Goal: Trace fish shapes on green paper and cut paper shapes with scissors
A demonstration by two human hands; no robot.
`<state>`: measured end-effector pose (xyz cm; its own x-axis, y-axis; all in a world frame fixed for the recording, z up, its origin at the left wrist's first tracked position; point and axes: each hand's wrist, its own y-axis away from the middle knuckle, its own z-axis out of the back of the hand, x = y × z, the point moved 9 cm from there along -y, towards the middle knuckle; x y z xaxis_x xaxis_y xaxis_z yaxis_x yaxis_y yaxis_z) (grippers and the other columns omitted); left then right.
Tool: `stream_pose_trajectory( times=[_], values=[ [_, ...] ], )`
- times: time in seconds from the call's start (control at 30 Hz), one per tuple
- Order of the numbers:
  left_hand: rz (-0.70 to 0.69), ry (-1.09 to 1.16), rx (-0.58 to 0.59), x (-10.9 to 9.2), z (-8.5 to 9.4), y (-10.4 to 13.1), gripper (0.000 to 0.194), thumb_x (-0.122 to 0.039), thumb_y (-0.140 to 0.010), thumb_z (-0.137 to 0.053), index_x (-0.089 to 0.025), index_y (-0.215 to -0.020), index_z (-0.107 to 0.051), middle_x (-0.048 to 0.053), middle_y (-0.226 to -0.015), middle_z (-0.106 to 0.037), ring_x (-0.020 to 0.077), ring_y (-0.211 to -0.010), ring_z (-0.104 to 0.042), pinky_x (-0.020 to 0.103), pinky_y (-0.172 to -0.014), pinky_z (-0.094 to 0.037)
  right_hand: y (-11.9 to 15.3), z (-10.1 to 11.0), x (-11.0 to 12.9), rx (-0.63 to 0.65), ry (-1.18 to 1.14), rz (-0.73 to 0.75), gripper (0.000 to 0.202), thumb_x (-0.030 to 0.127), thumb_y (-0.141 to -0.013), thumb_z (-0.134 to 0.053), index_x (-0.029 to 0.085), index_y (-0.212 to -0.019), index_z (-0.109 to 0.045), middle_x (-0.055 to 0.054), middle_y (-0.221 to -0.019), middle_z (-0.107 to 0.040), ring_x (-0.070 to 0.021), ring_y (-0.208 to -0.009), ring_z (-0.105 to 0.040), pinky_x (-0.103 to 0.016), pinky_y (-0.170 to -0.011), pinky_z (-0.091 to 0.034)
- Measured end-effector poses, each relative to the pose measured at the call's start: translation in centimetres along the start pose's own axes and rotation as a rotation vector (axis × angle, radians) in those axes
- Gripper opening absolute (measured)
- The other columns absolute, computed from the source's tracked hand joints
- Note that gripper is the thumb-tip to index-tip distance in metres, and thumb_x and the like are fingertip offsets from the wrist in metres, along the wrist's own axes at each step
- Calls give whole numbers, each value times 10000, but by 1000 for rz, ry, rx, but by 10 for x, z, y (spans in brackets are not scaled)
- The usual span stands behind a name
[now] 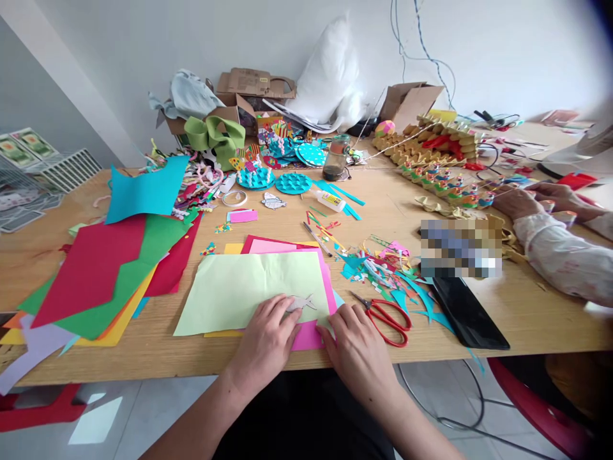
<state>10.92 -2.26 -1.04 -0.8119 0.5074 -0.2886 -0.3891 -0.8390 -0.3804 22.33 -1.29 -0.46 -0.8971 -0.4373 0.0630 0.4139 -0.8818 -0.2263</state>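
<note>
A pale green sheet of paper lies on a small stack of coloured papers, with a faint crease near its upper middle. On its lower right part is a small grey fish-shaped paper cutout. The fingers of my left hand are closed at the cutout's left end, pressing it against the sheet. My right hand pinches the sheet's lower right corner, its thumb above the pink paper. Red-handled scissors lie just right of my right hand, blades slightly apart.
Coloured sheets pile up at left. Paper scraps, a pen and a glue bottle lie beyond the sheet. A black phone sits at right. Another person's hands work near painted egg-carton pieces.
</note>
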Motion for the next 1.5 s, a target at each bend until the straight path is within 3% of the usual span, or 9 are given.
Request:
stream_pose_trajectory(
  times=[0.23,0.47,1.07,1.33,1.5],
  values=[
    [-27,-18,-17,0,-2,2,262,-188,-916,-485,-164,-1142,-615,111,-1222,-581,255,-1173,-501,442,-985,-464,-1,-6,6,5,142,36,195,18,-762,-604,174,-646,-598,-60,-693,-555,-226,-706,-513,-345,-626,-381],
    [-20,-5,-24,0,0,0,244,-195,-915,-488,-166,-1112,-629,104,-1198,-597,243,-1168,-510,424,-986,-468,4,0,-6,13,-70,-120,214,300,-890,-576,163,-730,-616,-81,-801,-560,-225,-812,-533,-333,-723,-419],
    [-27,-3,-62,0,3,0,227,-199,-905,-504,-179,-1080,-648,99,-1148,-624,240,-1124,-543,431,-947,-485,12,3,-4,-179,-137,-120,253,151,-918,-494,185,-696,-611,-69,-759,-550,-210,-779,-504,-329,-714,-416],
    [-40,-7,-59,0,2,2,229,-176,-887,-525,-174,-1083,-642,100,-1137,-622,242,-1110,-544,438,-938,-488,16,13,-26,-285,-409,-170,294,218,-931,-469,187,-659,-578,-43,-717,-542,-181,-708,-525,-295,-659,-435],
    [-55,-15,-80,-2,4,1,225,-171,-886,-524,-178,-1078,-640,103,-1120,-625,243,-1100,-554,441,-924,-501,11,25,-75,-318,-519,-199,284,310,-911,-506,192,-680,-622,-48,-726,-602,-173,-664,-566,-287,-606,-444]
  ],
)
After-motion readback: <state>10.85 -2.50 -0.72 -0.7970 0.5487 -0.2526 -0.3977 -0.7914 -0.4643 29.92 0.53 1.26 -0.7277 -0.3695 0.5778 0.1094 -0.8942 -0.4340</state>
